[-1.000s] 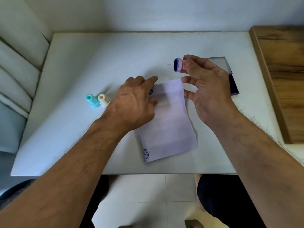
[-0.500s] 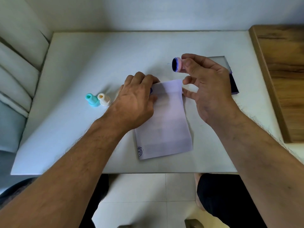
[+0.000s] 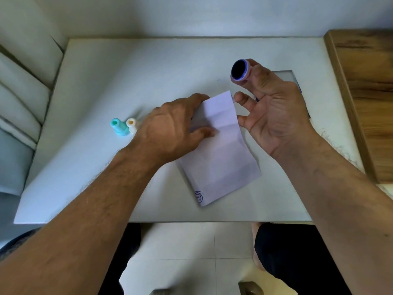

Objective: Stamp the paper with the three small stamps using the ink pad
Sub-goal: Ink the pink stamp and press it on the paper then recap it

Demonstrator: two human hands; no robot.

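The left hand [image 3: 170,128] lies flat on the creased white sheet of paper [image 3: 221,150], its fingers straight and pressing the sheet's left edge onto the white table [image 3: 148,67]. At two o'clock from the sheet, the right hand [image 3: 274,116] pinches a small round stamp with a dark blue inked face [image 3: 239,69] between thumb and fingertips, above the table. A teal stamp [image 3: 119,127] and a cream stamp [image 3: 131,125] stand touching at nine o'clock. A blue spiral print [image 3: 199,196] marks the sheet's near corner.

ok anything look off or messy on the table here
Nothing spilled or damaged. The paper lies skewed to the table edge, creased from folding, with one stamp mark crowded into its near left corner. The right hand holds the inked stamp face tilted toward the camera.
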